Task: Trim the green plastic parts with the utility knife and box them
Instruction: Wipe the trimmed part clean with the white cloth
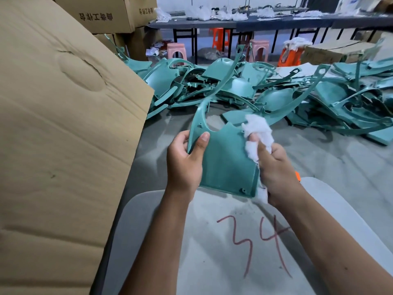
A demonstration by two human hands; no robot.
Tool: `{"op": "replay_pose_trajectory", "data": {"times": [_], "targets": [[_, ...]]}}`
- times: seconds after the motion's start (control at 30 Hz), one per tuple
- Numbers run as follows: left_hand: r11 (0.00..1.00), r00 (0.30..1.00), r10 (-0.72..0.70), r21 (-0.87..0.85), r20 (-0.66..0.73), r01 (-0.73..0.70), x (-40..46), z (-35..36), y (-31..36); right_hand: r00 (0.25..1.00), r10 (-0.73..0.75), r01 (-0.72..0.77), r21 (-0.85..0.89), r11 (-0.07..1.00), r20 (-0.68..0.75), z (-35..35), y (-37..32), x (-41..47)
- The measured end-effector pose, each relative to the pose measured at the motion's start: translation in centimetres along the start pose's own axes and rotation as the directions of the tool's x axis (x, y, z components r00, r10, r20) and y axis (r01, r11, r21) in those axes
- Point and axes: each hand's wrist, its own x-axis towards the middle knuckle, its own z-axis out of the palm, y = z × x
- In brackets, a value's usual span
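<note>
Nearest the lens: two bare forearms rising from 6 o'clock over a pale grey table surface (212, 252) marked "34" in red. Largest item in view is the tan cardboard box (59, 124), filling the 9 o'clock side, its wall leaning in toward centre, with an oval dent in its face. Next, a heap of green plastic parts (244, 86) spreads from 12 to 3 o'clock across the grey floor, pieces overlapping and tilted at mixed angles. Behind it, at 12 o'clock, a long dark bench (255, 24) carries white bags; pink and orange stools (221, 37) stand beneath. At centre, one green part (225, 162) is held up above the table, flat panel facing the camera, a curved arm reaching toward 12 o'clock. Left hand (185, 158) grips its left edge, thumb pressed on the front face, fingers wrapped behind. Right hand (274, 167) is curled round a wad of white cloth (257, 130), which touches the part's right edge. A small orange object (297, 176) shows just beside the right wrist at 3 o'clock; cannot tell what it is.
</note>
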Motion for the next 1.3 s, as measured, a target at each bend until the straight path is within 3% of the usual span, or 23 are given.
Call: {"op": "replay_pose_trajectory", "data": {"times": [0.07, 0.13, 0.17, 0.27, 0.33, 0.4, 0.47, 0.53, 0.57, 0.6, 0.63, 0.73, 0.87, 0.97, 1.03, 1.1, 1.17, 1.23, 1.3], "targets": [[1.0, 0.999, -0.016, 0.005, -0.045, 0.016, 0.2, 0.1, -0.2, 0.993, 0.051, -0.034, 0.153, 0.988, -0.107, -0.5, -0.1, 0.2], [0.997, 0.981, 0.02, 0.073, -0.193, -0.006, 0.4, -0.1, -0.2, 0.983, 0.006, -0.01, -0.022, 1.0, -0.183, -1.0, -0.1, 0.3], [0.995, 0.965, 0.047, 0.1, -0.257, -0.022, 0.5, -0.4, -0.2, 0.987, -0.039, 0.015, -0.154, 0.988, -0.156, -1.3, 0.1, 0.3], [0.989, 0.943, 0.094, 0.138, -0.318, -0.052, 0.8, -0.7, -0.2, 0.976, -0.128, 0.208, -0.562, 0.8, 0.177, -0.8, 1.2, 0.1], [0.995, 0.96, 0.033, 0.097, -0.278, -0.006, 0.7, -0.6, -0.4, 0.959, -0.206, 0.284, -0.721, 0.632, 0.197, -0.8, 2.1, 0.4], [0.998, 0.976, -0.054, 0.015, -0.212, 0.058, 0.6, -0.2, -0.6, 0.925, -0.362, 0.315, -0.773, 0.551, 0.119, -1.1, 2.2, 0.9], [0.995, 0.982, -0.095, -0.033, -0.163, 0.091, 0.4, 0.4, -0.5, 0.925, -0.377, 0.253, -0.666, 0.702, -0.046, -1.5, 1.8, 1.2], [0.99, 0.981, -0.122, -0.09, -0.15, 0.11, 0.4, 0.8, -0.4, 0.917, -0.234, 0.124, -0.324, 0.938, -0.324, -1.9, 1.4, 1.4], [0.982, 0.976, -0.151, -0.137, -0.155, 0.13, 0.4, 0.8, -0.3, 0.909, -0.091, 0.079, -0.046, 0.996, -0.406, -1.9, 0.9, 1.5], [0.972, 0.968, -0.183, -0.177, -0.169, 0.153, 0.6, 0.7, -0.2, 0.898, 0.024, 0.059, 0.174, 0.983, -0.438, -2.1, 0.5, 1.6], [0.962, 0.957, -0.218, -0.205, -0.191, 0.178, 0.7, 0.6, -0.3, 0.888, 0.076, 0.05, 0.259, 0.965, -0.454, -2.5, 0.3, 1.8], [0.936, 0.921, -0.307, -0.251, -0.238, 0.247, 0.8, 0.6, -0.3, 0.942, 0.002, 0.023, 0.071, 0.997, -0.334, -2.0, 0.7, 1.6], [0.918, 0.92, -0.323, -0.309, -0.222, 0.247, 0.2, 1.5, -0.1, 0.999, 0.013, -0.012, 0.048, 0.999, -0.034, 0.2, 1.6, 0.1], [0.901, 0.934, -0.312, -0.368, -0.177, 0.231, -0.4, 1.8, 0.3, 0.973, -0.221, 0.194, -0.305, 0.932, -0.059, -0.3, 1.5, 0.4], [0.863, 0.939, -0.339, -0.417, -0.055, 0.287, -0.5, 1.6, 0.8, 0.934, -0.333, 0.247, -0.447, 0.86, -0.125, -1.1, 1.3, 0.8], [0.815, 0.922, -0.353, -0.432, 0.159, 0.387, -0.5, 1.1, 1.3, 0.887, -0.357, 0.222, -0.404, 0.887, -0.295, -1.6, 0.9, 1.3], [0.814, 0.905, -0.296, -0.415, 0.304, 0.406, -0.7, 0.9, 1.7, 0.823, -0.245, 0.151, -0.219, 0.964, -0.512, -1.8, 1.0, 1.6], [0.84, 0.915, -0.237, -0.405, 0.327, 0.362, -1.2, 1.4, 1.9, 0.715, -0.03, 0.111, 0.071, 0.991, -0.699, -1.7, 1.2, 1.7], [0.859, 0.938, -0.219, -0.404, 0.269, 0.316, -1.7, 2.4, 1.7, 0.635, 0.073, 0.17, 0.231, 0.958, -0.769, -1.8, 1.4, 2.1]]}}
